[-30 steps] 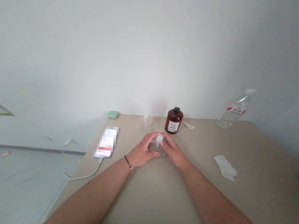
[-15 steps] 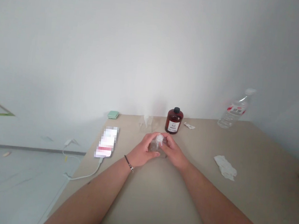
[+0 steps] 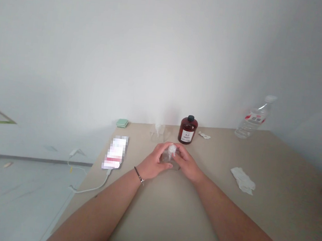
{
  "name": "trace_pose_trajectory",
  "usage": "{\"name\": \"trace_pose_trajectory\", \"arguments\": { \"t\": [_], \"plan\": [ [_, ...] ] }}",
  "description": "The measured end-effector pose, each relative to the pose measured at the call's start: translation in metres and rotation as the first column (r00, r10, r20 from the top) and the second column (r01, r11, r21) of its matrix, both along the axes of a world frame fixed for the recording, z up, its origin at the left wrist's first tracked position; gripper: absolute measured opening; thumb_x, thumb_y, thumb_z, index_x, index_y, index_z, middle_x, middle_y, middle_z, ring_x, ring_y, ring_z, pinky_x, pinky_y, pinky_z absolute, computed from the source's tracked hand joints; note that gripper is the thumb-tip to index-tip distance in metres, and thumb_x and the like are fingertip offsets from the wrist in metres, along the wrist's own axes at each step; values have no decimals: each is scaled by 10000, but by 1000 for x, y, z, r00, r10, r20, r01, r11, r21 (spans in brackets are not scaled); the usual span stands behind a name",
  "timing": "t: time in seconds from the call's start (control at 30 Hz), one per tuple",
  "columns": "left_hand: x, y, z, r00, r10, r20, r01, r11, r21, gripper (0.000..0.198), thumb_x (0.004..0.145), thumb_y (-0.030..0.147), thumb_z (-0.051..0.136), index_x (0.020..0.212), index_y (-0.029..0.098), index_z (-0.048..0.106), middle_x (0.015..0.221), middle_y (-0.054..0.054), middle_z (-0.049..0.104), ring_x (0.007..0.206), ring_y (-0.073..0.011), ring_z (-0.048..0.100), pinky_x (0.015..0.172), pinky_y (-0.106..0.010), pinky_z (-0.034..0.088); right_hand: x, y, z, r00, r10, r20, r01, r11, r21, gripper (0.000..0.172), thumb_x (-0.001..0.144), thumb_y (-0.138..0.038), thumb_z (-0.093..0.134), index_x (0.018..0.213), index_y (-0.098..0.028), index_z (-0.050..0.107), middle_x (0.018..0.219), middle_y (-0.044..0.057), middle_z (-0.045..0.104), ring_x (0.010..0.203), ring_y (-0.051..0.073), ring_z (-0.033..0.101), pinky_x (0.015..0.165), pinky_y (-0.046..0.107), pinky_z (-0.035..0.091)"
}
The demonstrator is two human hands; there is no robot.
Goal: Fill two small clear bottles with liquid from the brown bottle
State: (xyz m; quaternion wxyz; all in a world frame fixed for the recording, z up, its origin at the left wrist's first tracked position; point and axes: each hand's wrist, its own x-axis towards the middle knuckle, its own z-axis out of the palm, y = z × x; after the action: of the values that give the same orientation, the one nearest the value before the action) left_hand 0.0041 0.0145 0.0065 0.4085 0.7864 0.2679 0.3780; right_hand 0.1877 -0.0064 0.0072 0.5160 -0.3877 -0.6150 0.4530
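Note:
A small clear pump bottle (image 3: pixel 171 150) with a white pump head stands upright on the table between my hands. My left hand (image 3: pixel 156 161) curls around its left side, with the thumb along the near face. On the other side my right hand (image 3: pixel 187 163) is closed around it, fingers near the pump's nozzle. My palms and fingers hide much of the bottle's body. Just behind stands a brown bottle (image 3: pixel 188 131) with a black cap and white label. To its left is another clear container (image 3: pixel 157 133) with a white top, its details blurred.
A phone (image 3: pixel 116 152) lies on the table (image 3: pixel 165 213) at the left, joined to a white cable (image 3: pixel 92 189). Crumpled tissue (image 3: pixel 243 180) lies at right, with a smaller piece (image 3: pixel 204 135) farther back. A clear water bottle (image 3: pixel 253 118) and a green case (image 3: pixel 122 123) stand by the wall.

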Motion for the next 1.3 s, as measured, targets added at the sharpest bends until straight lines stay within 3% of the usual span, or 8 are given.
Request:
{"name": "trace_pose_trajectory", "arguments": {
  "t": [0.33,0.53,0.67,0.8,0.9,0.97,1.17,1.3],
  "plan": [
    [0,-1,1,1000,4,-8,-4,1000,14,741,796,237,731,1444,278,374,1394,-103,445,1322,-293,439,1148,-491,324,1,0,-1,1000,-12,16,12,1000,-12,385,851,-562,623,1055,-237,591,1016,39,615,975,224,588,900,393,458],
    [0,1,-1,1000,0,-5,0,1000,15,741,794,248,738,1444,283,384,1407,-103,443,1342,-298,425,1154,-496,321,3,0,2,997,-55,61,53,998,36,411,865,-618,564,1023,-249,651,1085,58,635,1088,261,572,1000,428,417],
    [0,1,-2,1000,-5,29,5,1000,8,736,793,255,741,1442,275,395,1415,-109,442,1348,-299,430,1164,-494,317,1,0,1,999,-25,29,25,999,24,447,835,-591,623,1129,-254,603,1106,64,630,1057,255,592,959,432,456],
    [1,0,-4,998,2,61,3,997,-81,882,776,264,761,1508,281,270,1452,-121,423,1365,-309,422,1169,-501,306,-3,-1,3,985,-153,81,143,982,125,443,811,-525,677,1155,-260,584,1161,74,599,1119,259,561,1006,448,428],
    [2,0,-6,994,-12,104,32,981,-192,1097,743,271,795,1546,288,48,1405,-139,457,1275,-301,510,1120,-519,367,-4,-1,8,963,-227,143,196,959,203,346,825,-475,664,1090,-257,621,1135,70,589,1128,253,548,1041,455,399],
    [2,1,-6,992,-9,123,36,974,-223,1172,716,277,818,1540,287,-16,1368,-143,463,1200,-288,556,1069,-511,418,-4,-2,12,953,-256,164,218,951,219,284,822,-445,668,1029,-253,641,1124,70,583,1128,249,548,1053,454,390],
    [2,4,-6,990,0,138,34,968,-249,1191,678,315,841,1529,276,9,1321,-138,456,1126,-264,575,1034,-502,433,-6,-1,29,925,-352,144,313,919,239,214,799,-423,694,929,-256,658,1107,68,590,1096,250,563,1048,454,395],
    [2,5,-4,990,-17,140,49,972,-232,1167,688,283,827,1526,253,15,1279,-134,498,1149,-274,571,1052,-515,413,-4,0,47,929,-358,91,328,914,238,254,798,-462,687,931,-247,662,1063,60,592,1032,240,579,945,407,459]
  ]
}}
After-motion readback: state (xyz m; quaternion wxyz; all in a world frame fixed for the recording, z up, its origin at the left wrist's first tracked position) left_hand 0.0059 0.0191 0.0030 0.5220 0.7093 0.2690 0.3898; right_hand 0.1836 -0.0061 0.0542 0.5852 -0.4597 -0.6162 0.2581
